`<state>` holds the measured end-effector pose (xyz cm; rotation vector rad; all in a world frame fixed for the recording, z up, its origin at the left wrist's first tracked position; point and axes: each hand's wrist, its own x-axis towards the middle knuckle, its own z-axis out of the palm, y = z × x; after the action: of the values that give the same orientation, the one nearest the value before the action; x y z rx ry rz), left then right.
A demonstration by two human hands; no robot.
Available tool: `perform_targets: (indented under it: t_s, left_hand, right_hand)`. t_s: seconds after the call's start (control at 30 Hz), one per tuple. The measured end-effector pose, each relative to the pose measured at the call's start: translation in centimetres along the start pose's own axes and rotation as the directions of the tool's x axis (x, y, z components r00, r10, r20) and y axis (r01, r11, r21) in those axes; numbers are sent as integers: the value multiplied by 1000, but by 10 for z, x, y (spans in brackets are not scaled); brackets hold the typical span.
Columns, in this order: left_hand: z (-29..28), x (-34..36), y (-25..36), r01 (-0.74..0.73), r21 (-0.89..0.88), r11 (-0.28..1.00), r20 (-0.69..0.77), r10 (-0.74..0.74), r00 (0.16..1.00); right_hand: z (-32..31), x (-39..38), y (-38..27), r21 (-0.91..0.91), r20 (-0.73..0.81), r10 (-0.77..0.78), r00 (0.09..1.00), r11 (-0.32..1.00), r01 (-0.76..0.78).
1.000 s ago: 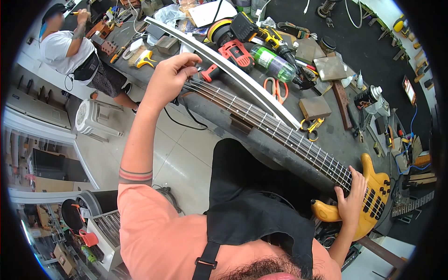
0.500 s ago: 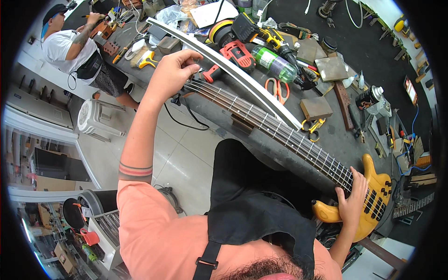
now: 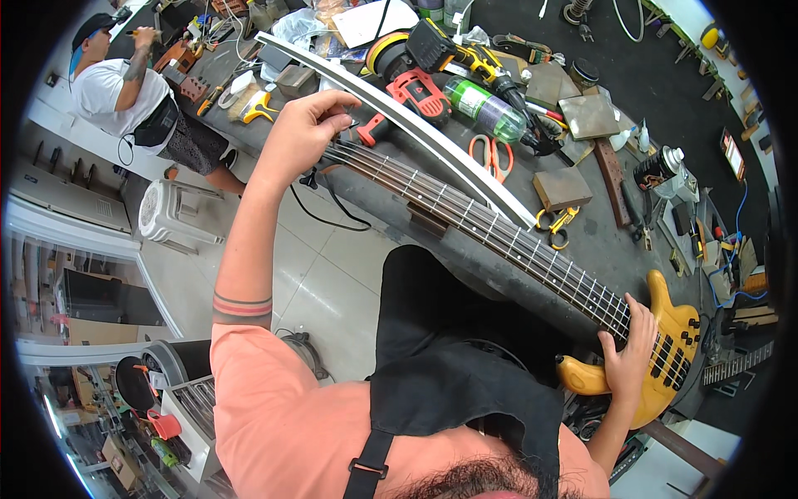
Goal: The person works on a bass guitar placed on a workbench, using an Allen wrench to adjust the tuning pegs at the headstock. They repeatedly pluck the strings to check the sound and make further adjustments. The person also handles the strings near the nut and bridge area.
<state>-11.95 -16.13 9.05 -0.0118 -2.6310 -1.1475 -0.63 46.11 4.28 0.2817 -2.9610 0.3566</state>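
Note:
A bass guitar (image 3: 659, 358) with a yellow wooden body lies aslant, its dark fretted neck (image 3: 478, 218) running up to the left along the bench edge. My left hand (image 3: 301, 133) is at the headstock end with thumb and fingertips pinched together. What they pinch is not clear, and the hand hides most of the headstock. My right hand (image 3: 629, 349) rests where the neck meets the body, fingers stretched flat over the strings and thumb apart. Just beyond the neck lies a long white strip (image 3: 416, 122).
On the cluttered dark workbench (image 3: 499, 200) lie a red polisher (image 3: 418, 93), a yellow drill (image 3: 482, 71), a green-labelled bottle (image 3: 486, 108), orange scissors (image 3: 490, 158) and a metal-topped block (image 3: 563, 189). Another person (image 3: 125, 91) works at the far left, near a white stool (image 3: 170, 212).
The view has shifted slightly. My hands keep nearly the same places on the bass. The other person's raised hand has moved a little to the left.

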Motion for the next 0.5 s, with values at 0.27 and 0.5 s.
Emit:
perform_targets:
  t_s: [0.27,0.5]
  left_hand:
    - [-8,-1,-16,-7,-258,966,68,25,997]
    - [-13,-9,-32,-53,-356,933,89,91,992]
  right_hand:
    - [0,0,1,-3,7,0,1000,1000,0]
    - [0,-1,-1,0,5,7,1000,1000,-7]
